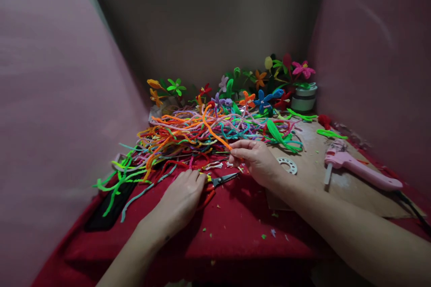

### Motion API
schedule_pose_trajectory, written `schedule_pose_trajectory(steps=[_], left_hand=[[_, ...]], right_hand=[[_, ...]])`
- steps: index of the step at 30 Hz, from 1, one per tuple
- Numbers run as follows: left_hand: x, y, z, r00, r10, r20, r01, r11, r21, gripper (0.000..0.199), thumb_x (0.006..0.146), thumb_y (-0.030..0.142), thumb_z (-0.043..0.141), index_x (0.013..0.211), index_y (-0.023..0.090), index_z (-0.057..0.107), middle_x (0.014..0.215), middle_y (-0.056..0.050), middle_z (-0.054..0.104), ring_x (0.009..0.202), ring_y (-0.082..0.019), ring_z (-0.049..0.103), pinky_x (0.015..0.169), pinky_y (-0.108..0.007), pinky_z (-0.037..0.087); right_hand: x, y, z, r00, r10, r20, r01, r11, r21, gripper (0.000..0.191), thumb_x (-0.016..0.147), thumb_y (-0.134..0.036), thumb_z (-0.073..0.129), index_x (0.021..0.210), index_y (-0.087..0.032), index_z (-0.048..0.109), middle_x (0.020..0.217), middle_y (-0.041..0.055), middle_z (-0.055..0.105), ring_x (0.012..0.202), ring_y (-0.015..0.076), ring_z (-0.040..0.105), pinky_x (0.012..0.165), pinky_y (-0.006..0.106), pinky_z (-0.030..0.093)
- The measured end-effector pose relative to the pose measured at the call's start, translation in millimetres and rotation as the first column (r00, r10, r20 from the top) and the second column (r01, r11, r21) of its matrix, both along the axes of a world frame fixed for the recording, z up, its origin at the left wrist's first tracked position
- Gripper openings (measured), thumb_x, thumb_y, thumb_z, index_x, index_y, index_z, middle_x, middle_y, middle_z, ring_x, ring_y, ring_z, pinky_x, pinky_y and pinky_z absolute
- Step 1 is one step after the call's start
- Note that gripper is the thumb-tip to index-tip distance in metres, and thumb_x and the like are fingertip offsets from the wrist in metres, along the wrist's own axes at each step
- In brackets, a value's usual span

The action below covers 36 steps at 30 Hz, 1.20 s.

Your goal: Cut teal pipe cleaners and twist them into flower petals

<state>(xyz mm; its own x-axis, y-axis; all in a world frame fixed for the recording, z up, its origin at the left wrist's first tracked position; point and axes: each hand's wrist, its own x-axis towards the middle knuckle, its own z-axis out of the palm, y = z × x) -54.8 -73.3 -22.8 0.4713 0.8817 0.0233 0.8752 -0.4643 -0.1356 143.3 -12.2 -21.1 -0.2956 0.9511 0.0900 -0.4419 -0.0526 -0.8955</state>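
Note:
An orange pipe cleaner (215, 133) rises in a curve from the pinched fingertips of my right hand (254, 160). My left hand (184, 192) is lower and further left, its fingers curled at the handles of a pair of scissors (220, 179), whose dark blades point right, nearly closed. Part of the handles is hidden by the fingers; a yellow and red piece shows. Behind both hands spreads a tangled heap of multicoloured pipe cleaners (188, 131). White-tipped stems lie between the hands and the heap.
A pink glue gun (363, 170) and a white ring (287, 166) rest on a brown board (310, 193) at the right. Fuzzy flowers (262, 101) and a white pot (303, 98) stand at the back. A black slab (109, 208) with green pieces lies left on the red cloth (235, 233).

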Motion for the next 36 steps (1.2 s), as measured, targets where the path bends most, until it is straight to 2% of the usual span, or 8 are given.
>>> schedule_pose_trajectory(steps=[6,10,13,15,18,23,36], left_hand=[[-14.3,3.4,9.5,0.998,0.023,-0.05,-0.018,0.995,0.095,0.012,0.082,0.014,0.04,0.082,0.017,0.051,0.086,-0.008,0.055,0.075,-0.02,0.047,0.067,-0.031,0.036],[-25.3,2.8,11.9,0.99,0.143,0.002,-0.143,0.982,0.121,0.005,0.079,0.019,0.044,0.075,0.018,0.047,0.081,-0.007,0.056,0.069,-0.018,0.049,0.062,-0.028,0.036],[-23.0,-0.6,12.8,0.969,0.246,0.033,-0.248,0.957,0.152,0.003,0.078,0.02,0.041,0.076,0.019,0.044,0.074,-0.005,0.055,0.062,-0.017,0.051,0.056,-0.027,0.034],[-17.5,-3.0,13.0,0.96,0.277,0.031,-0.278,0.942,0.185,0.008,0.08,0.015,0.036,0.08,0.018,0.043,0.071,-0.004,0.055,0.06,-0.017,0.052,0.054,-0.027,0.033],[-9.7,-4.7,11.3,0.961,0.275,-0.03,-0.257,0.927,0.274,0.013,0.08,0.011,0.034,0.086,0.016,0.044,0.072,-0.005,0.056,0.062,-0.019,0.055,0.053,-0.028,0.033],[-4.6,-4.5,8.1,0.944,0.311,-0.107,-0.243,0.878,0.412,0.013,0.083,0.017,0.038,0.094,0.014,0.045,0.07,-0.006,0.057,0.062,-0.022,0.058,0.052,-0.029,0.033],[4.7,-9.8,13.0,0.928,0.343,-0.145,-0.264,0.881,0.391,0.015,0.085,0.019,0.036,0.093,0.014,0.049,0.074,-0.007,0.058,0.065,-0.023,0.059,0.052,-0.029,0.035]], right_hand=[[1.8,0.3,-0.3,0.999,-0.021,-0.034,0.022,0.999,0.032,0.011,0.063,-0.018,0.066,0.072,-0.012,0.066,0.054,0.0018,0.064,0.048,0.0087,0.052,0.051,0.023,0.036],[2.6,0.5,0.3,0.998,-0.028,-0.048,0.029,0.999,0.013,0.012,0.063,-0.02,0.068,0.073,-0.013,0.067,0.055,0.003,0.065,0.047,0.0085,0.051,0.048,0.022,0.034],[2.1,-0.5,1.7,0.999,-0.013,-0.053,0.013,1.0,-0.004,0.014,0.062,-0.021,0.069,0.073,-0.013,0.066,0.056,0.0037,0.066,0.045,0.0077,0.049,0.045,0.021,0.031],[1.7,-1.5,2.5,0.999,-0.007,-0.052,0.006,1.0,-0.014,0.014,0.062,-0.021,0.07,0.073,-0.013,0.066,0.056,0.0038,0.066,0.045,0.0075,0.049,0.044,0.021,0.029],[1.2,-3.2,3.1,0.999,0.002,-0.051,-0.002,1.0,-0.014,0.015,0.061,-0.021,0.07,0.073,-0.013,0.066,0.056,0.0037,0.066,0.045,0.0081,0.05,0.044,0.021,0.03],[0.4,-5.0,2.2,0.999,0.013,-0.041,-0.013,1.0,0.007,0.017,0.061,-0.022,0.071,0.075,-0.013,0.067,0.057,0.004,0.067,0.045,0.0081,0.05,0.044,0.022,0.032],[-0.6,-6.6,1.5,1.0,0.003,0.007,-0.003,1.0,0.031,0.015,0.062,-0.022,0.071,0.074,-0.013,0.068,0.058,0.0038,0.067,0.045,0.0081,0.05,0.044,0.021,0.032]])
